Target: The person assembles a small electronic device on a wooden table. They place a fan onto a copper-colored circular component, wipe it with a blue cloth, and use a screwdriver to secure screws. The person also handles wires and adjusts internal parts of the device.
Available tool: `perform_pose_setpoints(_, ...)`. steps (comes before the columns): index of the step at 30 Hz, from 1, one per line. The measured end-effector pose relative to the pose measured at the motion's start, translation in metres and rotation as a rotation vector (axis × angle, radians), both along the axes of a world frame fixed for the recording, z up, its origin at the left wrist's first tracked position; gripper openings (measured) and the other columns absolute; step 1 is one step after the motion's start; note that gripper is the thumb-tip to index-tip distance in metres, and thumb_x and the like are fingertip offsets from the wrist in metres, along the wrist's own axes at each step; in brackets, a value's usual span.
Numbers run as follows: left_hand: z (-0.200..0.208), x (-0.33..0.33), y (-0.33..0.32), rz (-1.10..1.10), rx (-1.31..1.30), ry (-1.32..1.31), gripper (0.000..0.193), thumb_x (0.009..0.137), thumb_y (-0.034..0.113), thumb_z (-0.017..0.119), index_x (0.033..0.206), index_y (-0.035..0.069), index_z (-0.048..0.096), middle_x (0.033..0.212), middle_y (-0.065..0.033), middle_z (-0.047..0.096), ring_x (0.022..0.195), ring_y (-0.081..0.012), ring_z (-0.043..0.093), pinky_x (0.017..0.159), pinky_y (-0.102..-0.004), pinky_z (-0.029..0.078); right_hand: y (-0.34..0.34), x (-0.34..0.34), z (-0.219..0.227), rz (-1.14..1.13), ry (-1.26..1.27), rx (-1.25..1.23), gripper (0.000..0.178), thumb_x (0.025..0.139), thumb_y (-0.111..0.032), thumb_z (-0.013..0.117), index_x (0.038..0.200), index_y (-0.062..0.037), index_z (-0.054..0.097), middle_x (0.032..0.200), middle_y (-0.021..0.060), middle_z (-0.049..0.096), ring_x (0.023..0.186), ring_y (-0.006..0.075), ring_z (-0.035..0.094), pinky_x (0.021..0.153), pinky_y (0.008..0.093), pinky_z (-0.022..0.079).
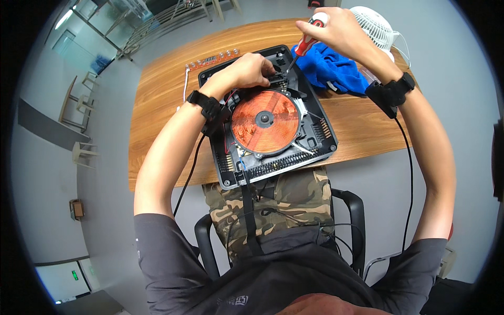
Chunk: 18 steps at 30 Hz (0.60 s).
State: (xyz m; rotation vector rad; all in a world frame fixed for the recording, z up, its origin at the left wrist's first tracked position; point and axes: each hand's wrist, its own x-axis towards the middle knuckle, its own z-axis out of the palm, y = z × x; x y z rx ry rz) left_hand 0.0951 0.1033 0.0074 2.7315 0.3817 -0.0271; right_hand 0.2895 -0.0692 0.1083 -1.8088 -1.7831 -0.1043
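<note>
An opened induction cooker (332, 148) lies on the table in front of me, its black housing showing the inner parts. A round copper coil (251, 122) with a dark centre fills its middle. My right hand (338, 30) is closed around the handle of a red and black screwdriver (304, 44). The screwdriver slants down to the left, its tip at the cooker's far part; whether it sits on a screw is too small to tell. My left hand (251, 72) reaches in beyond the coil, fingers curled at a dark inner part. What they pinch is hidden.
On the wooden table (157, 126), a blue cloth (333, 68) lies right of the cooker, with a white fan (374, 26) behind it. A row of small metal and orange parts (212, 59) lies at the far left. Cables run from both black wristbands.
</note>
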Motion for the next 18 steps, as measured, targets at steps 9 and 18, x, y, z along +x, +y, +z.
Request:
perform_pose_setpoints(9,-0.004,-0.005,-0.002,0.013,0.001,-0.052,0.045,0.079,0.016,0.080,0.120,0.000,0.071,0.112,-0.0188,0.074,0.104,-0.0303,0.072,0.094,-0.0370,0.055,-0.024,-0.021,0.022,0.079,-0.185,-0.037,0.042,0.101,-0.040,0.055,0.089,-0.0025,0.068,0.089,0.0174,0.066,0.082,0.0352,0.063,0.076,0.0435,0.050)
perform_pose_setpoints(18,-0.004,-0.004,-0.007,0.028,0.045,-0.027,0.044,0.078,0.018,0.080,0.118,0.000,0.072,0.110,-0.0190,0.074,0.102,-0.0309,0.072,0.093,-0.0373,0.055,-0.014,-0.013,0.013,0.025,-0.179,-0.028,0.046,0.099,-0.044,0.056,0.085,-0.0019,0.069,0.082,0.0186,0.067,0.079,0.0362,0.064,0.072,0.0451,0.050)
